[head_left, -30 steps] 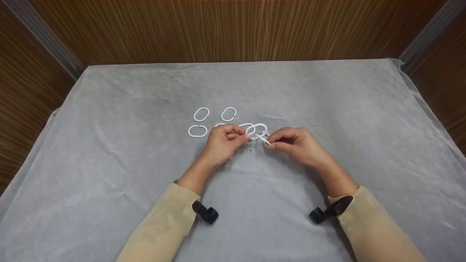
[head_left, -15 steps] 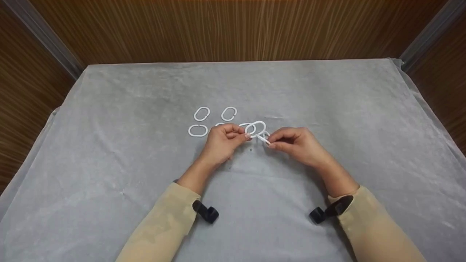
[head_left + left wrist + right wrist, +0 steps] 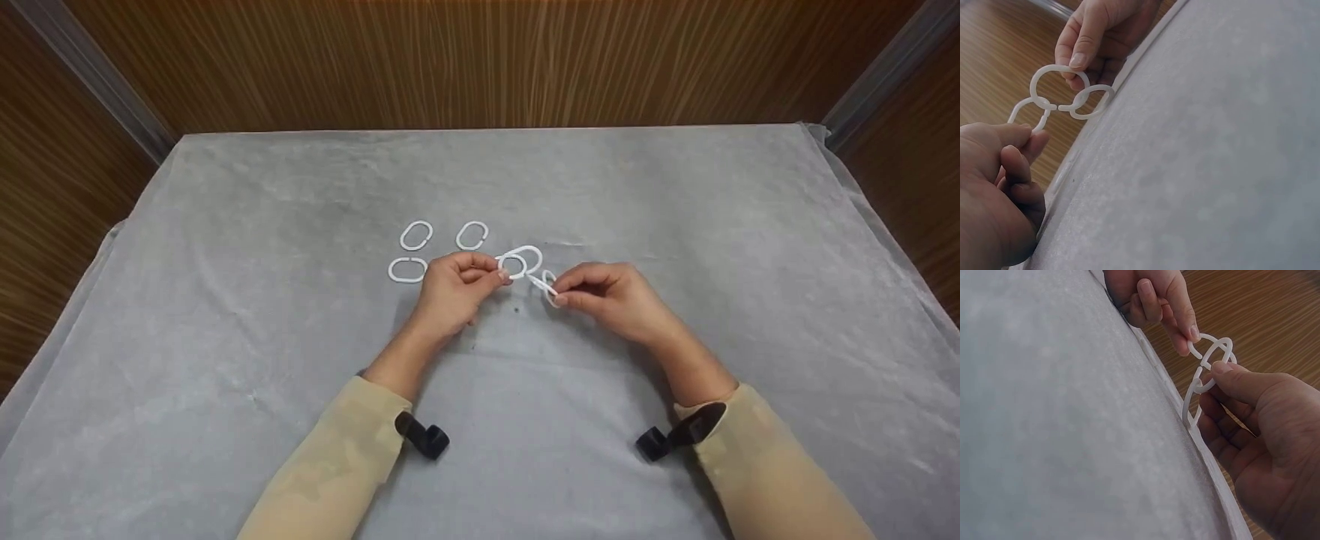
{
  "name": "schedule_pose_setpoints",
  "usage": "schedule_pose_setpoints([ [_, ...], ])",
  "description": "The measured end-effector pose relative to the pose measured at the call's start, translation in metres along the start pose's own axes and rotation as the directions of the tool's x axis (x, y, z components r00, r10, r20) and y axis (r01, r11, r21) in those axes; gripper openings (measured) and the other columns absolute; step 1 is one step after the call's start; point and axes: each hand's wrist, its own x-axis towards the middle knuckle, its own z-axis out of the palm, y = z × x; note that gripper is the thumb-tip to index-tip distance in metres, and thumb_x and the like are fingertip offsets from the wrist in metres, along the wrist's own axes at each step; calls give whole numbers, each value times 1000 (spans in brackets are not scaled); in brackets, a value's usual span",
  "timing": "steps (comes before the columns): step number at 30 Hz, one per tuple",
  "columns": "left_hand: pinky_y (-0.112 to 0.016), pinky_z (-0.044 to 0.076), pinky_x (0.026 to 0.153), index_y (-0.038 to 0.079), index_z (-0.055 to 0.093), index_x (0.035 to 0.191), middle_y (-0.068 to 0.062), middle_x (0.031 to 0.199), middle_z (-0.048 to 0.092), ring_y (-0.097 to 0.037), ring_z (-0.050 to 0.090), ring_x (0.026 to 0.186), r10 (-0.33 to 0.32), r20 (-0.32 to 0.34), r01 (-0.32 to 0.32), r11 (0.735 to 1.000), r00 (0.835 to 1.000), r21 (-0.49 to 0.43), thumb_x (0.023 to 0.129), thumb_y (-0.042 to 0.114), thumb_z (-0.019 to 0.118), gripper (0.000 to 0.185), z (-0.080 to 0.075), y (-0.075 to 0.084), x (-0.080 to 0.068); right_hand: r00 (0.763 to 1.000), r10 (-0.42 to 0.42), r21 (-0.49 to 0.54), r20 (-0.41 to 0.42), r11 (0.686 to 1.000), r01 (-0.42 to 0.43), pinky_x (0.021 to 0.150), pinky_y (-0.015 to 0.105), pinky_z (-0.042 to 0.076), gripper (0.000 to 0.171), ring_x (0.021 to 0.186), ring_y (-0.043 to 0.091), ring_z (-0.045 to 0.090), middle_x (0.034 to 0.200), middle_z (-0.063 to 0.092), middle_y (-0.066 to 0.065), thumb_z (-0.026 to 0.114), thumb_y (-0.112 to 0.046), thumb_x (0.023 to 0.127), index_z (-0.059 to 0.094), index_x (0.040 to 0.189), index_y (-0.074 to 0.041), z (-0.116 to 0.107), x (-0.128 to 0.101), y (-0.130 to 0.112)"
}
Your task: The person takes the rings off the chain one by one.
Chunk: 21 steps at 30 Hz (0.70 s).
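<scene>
Three loose white rings (image 3: 415, 235) are lying left of the left hand (image 3: 454, 294); three linked rings (image 3: 1050, 97) are hanging between two hands.

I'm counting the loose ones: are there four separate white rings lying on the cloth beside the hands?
No, the head view shows three loose rings on the cloth.

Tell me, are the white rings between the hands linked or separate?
Linked: the rings pass through each other as a chain, held by the left hand and right hand.
</scene>
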Motion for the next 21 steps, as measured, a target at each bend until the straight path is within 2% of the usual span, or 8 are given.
schedule_pose_setpoints([
  [10,-18,35,42,-1,73,94,-9,80,77,-15,60,60,77,-116,-78,997,990,-7,93,-1,78,4,-11,9,5,999,21,31,-32,999,-20,79,21,57,9,91,11,71,99,77,18,81,6,90,80,98,4,-1,-2,0],
  [16,-18,35,41,-3,74,99,-5,79,77,-11,56,57,62,-136,-62,998,989,1,94,2,76,7,-17,12,6,999,22,30,-38,999,-21,80,22,57,10,92,12,72,99,77,17,82,6,89,81,99,4,-1,-1,2],
  [21,-17,36,40,-4,74,102,-19,83,76,-8,51,48,62,-149,-61,998,987,9,94,1,76,10,-22,18,5,999,16,30,-37,999,-15,80,22,57,9,91,11,71,99,77,17,81,6,90,80,98,4,-2,-1,2],
])
